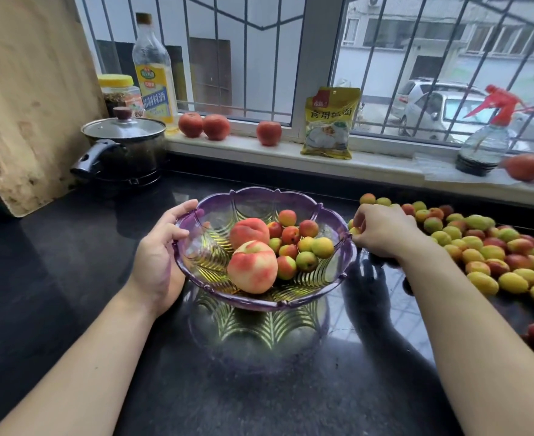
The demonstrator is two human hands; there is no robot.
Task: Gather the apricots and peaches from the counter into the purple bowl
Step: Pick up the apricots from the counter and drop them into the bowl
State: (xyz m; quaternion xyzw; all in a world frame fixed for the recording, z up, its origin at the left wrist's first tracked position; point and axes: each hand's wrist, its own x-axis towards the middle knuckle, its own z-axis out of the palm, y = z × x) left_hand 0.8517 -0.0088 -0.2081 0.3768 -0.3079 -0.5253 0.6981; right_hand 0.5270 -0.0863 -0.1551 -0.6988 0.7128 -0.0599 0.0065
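Left hand (160, 256) is gripping the bowl (338, 272) rim at nine o'clock; right hand (382, 231) is pinching apricots (355, 230) at three o'clock; overfilled fingers risk dropping one short of the rim.

The right hand (382, 231) covers whatever its curled fingers hold beside the bowl (349, 247). The apricots (479, 256) run past the right edge. A blurred orange thing (530, 167) right of the spray bottle (486, 146) is unidentifiable.
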